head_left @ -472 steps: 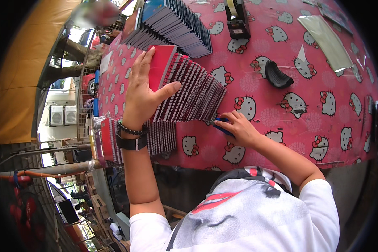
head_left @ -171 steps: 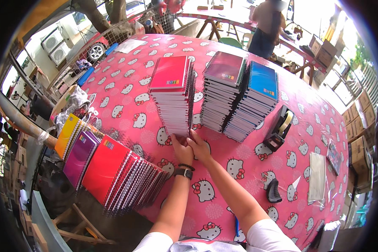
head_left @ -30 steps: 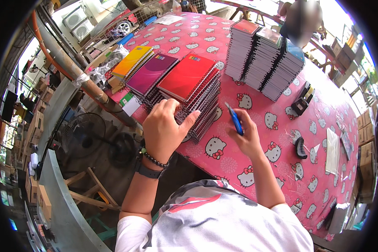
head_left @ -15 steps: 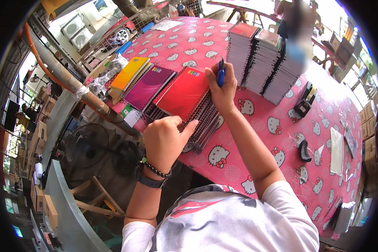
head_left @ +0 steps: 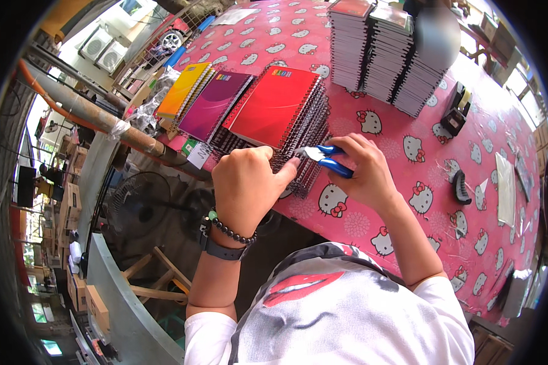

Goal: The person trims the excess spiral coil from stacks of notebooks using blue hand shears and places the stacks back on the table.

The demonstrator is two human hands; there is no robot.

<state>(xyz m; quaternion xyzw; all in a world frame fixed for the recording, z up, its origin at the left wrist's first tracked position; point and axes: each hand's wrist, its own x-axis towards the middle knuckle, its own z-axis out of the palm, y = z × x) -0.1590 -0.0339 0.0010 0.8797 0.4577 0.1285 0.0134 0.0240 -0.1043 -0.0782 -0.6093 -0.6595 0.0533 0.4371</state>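
A stack of spiral-bound notebooks with a red cover [head_left: 274, 106] lies in front of me, its wire binding on the right side. My left hand [head_left: 245, 182] grips the stack's near end, thumb along the binding and the other fingers bent, partly hidden. In my right hand [head_left: 368, 173] are blue-handled cutting pliers [head_left: 336, 168]. Their jaws point left and reach the near end of the wire binding, close to my left thumb. Whether the jaws touch wire is too small to tell. Purple notebooks [head_left: 216, 106] and yellow notebooks [head_left: 184, 91] lie to the left.
Tall notebook stacks [head_left: 388, 61] stand at the back right of the pink patterned table [head_left: 356, 222]. A tape dispenser [head_left: 455, 109], a black brush [head_left: 461, 187] and a pale plastic strip [head_left: 505, 188] lie at right. Left are a metal pole [head_left: 91, 115] and a fan [head_left: 140, 207].
My right hand has come down and nearer from the stack's far right corner, turning the pliers' jaws to the binding's near end. My left hand stays at the stack's near end.
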